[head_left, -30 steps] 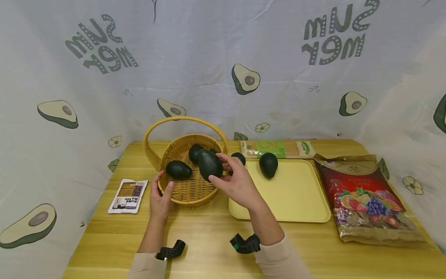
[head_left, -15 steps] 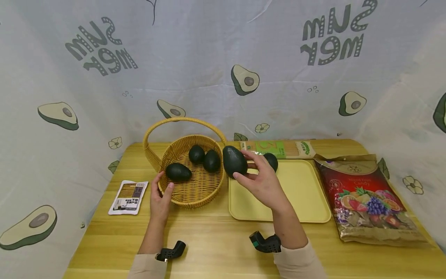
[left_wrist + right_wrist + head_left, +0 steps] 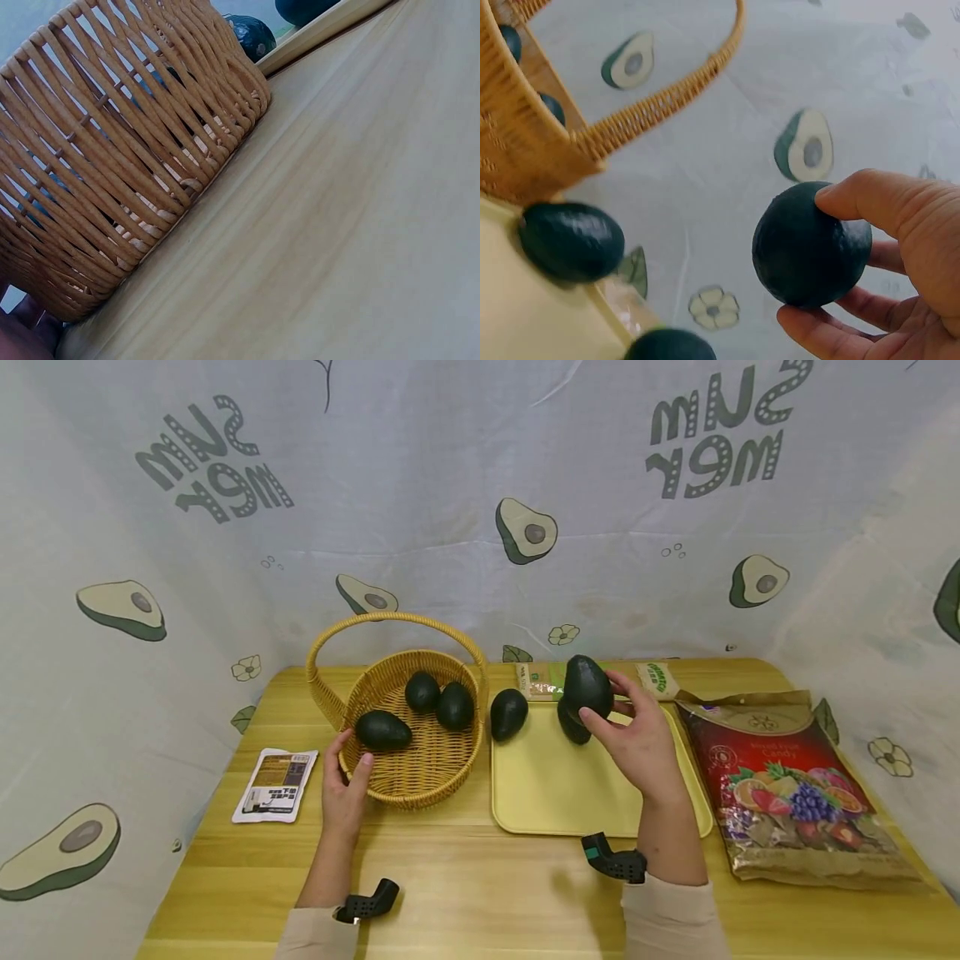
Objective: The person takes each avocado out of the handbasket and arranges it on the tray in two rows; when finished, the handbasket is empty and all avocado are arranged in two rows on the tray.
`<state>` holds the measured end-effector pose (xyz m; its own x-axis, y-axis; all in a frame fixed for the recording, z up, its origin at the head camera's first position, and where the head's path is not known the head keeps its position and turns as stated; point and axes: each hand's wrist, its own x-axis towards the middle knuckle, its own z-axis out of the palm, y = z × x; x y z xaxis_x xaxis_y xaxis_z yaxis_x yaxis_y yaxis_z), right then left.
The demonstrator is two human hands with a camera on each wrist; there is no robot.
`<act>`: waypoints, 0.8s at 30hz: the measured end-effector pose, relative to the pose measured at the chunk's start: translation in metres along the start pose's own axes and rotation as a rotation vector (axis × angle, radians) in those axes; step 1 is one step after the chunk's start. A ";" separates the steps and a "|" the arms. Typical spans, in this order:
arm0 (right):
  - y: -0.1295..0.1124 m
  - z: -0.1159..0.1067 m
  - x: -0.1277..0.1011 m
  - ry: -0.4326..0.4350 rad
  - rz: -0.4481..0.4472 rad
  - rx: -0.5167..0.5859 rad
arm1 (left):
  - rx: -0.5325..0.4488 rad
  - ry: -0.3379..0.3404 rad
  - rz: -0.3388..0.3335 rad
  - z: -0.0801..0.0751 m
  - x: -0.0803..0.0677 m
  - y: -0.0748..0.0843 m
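Note:
In the head view my right hand (image 3: 641, 739) pinches a dark green avocado (image 3: 587, 683) between thumb and fingers, above the back of the yellow tray (image 3: 570, 793). Behind and below it, another avocado (image 3: 572, 727) is partly covered. A further avocado (image 3: 508, 714) lies at the tray's back left corner. My left hand (image 3: 345, 793) holds the near left side of a wicker basket (image 3: 412, 797), thumb at the rim. Inside the basket lie three avocados, one (image 3: 382, 730) at the left. In the right wrist view the held avocado (image 3: 806, 247) hangs apart from the others.
A white pouch (image 3: 275, 785) lies left of the basket. Behind the tray is a noodle packet (image 3: 540, 683), partly hidden by the held avocado. A red and gold candy bag (image 3: 802, 793) lies to the right. The basket's tall handle (image 3: 397, 617) arches up.
My right hand has carried the avocado rightward from over the basket to over the tray's back. The avocado at the tray's left corner has come into full view. My left hand stays at the basket.

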<state>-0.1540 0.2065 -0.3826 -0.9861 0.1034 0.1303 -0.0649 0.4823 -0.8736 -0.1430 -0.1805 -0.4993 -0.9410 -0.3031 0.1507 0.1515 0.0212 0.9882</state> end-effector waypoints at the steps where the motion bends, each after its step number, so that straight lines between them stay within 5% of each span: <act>1: 0.004 -0.004 0.001 0.017 0.012 -0.010 | -0.002 -0.001 0.004 0.000 0.000 0.000; 12: 0.050 -0.031 0.007 0.089 0.182 -0.051 | -0.019 -0.013 0.015 0.000 0.000 -0.001; 24: 0.087 -0.031 0.014 0.151 0.255 -0.172 | -0.011 -0.004 0.014 0.000 0.000 -0.001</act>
<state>-0.1683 0.2770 -0.4424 -0.9325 0.3611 -0.0025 0.2201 0.5627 -0.7968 -0.1431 -0.1804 -0.5008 -0.9398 -0.2992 0.1650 0.1683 0.0146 0.9856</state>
